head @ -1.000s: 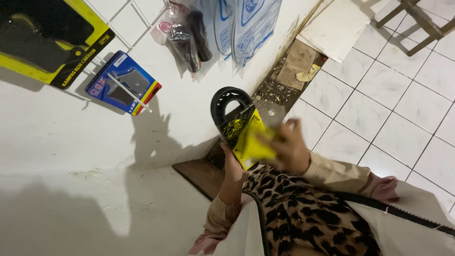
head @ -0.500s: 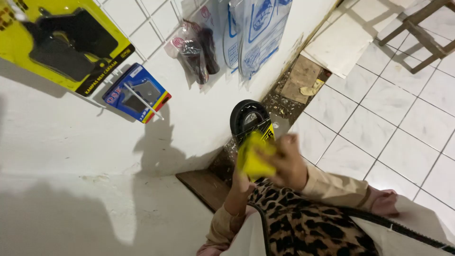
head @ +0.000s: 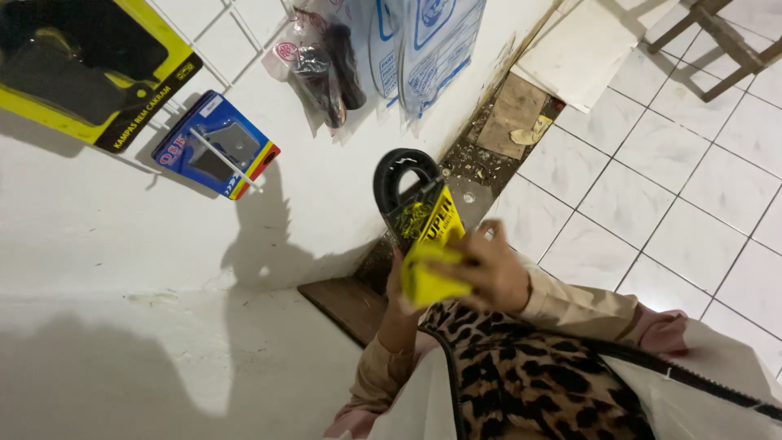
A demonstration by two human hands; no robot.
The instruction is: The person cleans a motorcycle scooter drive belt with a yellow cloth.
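Observation:
A black rubber belt loop point(head: 401, 169) in a yellow and black cardboard sleeve point(head: 433, 218) is held up in front of the white wall. My left hand point(head: 394, 283) grips the sleeve's lower end from behind and is mostly hidden. My right hand point(head: 491, 273) presses a yellow cloth point(head: 427, 282) against the lower front of the sleeve. Both arms are in tan sleeves over a leopard-print garment point(head: 529, 375).
On a wall rack hang a yellow and black package point(head: 81, 69), a blue package point(head: 213, 145), clear bags of dark parts point(head: 326, 61) and white and blue bags point(head: 436, 41). Debris point(head: 501, 130) lies by the wall, a white board point(head: 578, 49) and a wooden stool point(head: 721, 37) stand on the tiled floor.
The yellow cloth under my right hand has slid down the sleeve toward its lower end. The view has shifted slightly against the wall.

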